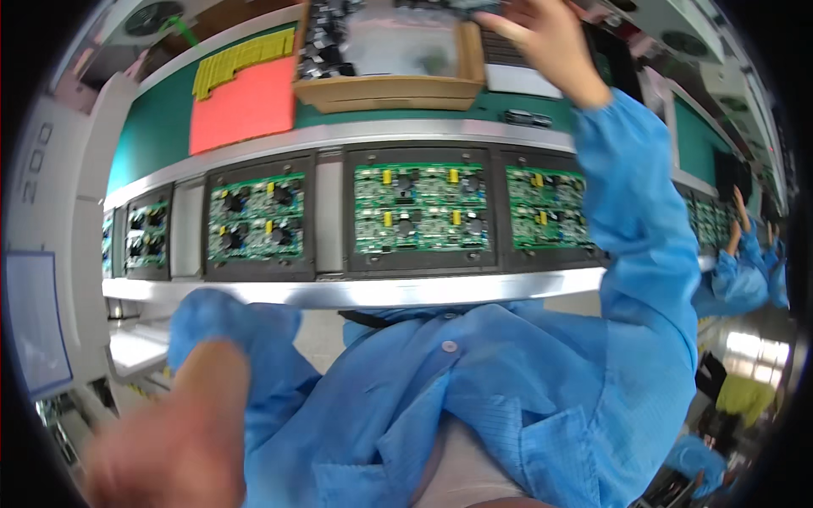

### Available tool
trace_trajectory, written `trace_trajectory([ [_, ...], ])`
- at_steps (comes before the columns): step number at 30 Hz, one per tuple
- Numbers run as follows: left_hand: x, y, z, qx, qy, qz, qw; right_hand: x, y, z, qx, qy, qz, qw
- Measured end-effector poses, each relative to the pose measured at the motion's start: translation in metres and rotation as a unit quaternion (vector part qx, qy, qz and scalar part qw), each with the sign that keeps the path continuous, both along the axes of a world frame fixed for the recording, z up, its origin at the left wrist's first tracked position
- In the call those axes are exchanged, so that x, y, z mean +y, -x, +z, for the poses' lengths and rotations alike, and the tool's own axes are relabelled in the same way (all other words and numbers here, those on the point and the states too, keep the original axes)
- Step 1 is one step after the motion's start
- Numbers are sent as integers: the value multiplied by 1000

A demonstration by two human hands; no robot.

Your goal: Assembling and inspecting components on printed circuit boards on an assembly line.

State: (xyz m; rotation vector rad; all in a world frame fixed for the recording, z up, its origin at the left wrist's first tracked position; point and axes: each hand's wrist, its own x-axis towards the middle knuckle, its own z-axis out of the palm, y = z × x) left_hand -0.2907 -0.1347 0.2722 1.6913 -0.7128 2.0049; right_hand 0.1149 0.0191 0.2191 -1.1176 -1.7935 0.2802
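Note:
My right hand point(546, 42) reaches over the right rim of a cardboard box point(389, 91) at the far side of the bench. Its thumb is stretched out to the left and appears apart from the other fingers; the top edge of the picture cuts off part of the hand. Dark components point(326, 42) lie along the box's left side, around a clear plastic bag point(406, 51). My left hand point(169, 449) is raised at the lower left, away from the bench and smeared by motion, so its fingers cannot be made out.
Green circuit boards point(421, 207) sit in black trays point(339, 271) along a metal-edged track. Left of the box are a red sheet point(241, 106) and yellow strips point(241, 61). A small dark object point(527, 118) lies right of it. Other people in blue point(737, 271) work at the far right.

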Motion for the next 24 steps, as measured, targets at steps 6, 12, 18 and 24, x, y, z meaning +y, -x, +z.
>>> trace_trajectory([
  [6, 131, -48, -83, -55, 446, -125, 885, -88, -59, -14, 91, 66, -59, 992],
  [12, 143, -80, -97, -94, 516, -99, 846, -141, -118, -27, 103, 105, -151, 977],
  [18, 153, -101, -100, -79, 509, -124, 848, -181, -150, -49, 125, 123, -204, 963],
  [24, 228, -113, -100, 57, 495, 131, 857, -232, -185, -69, 161, 109, -268, 944],
])
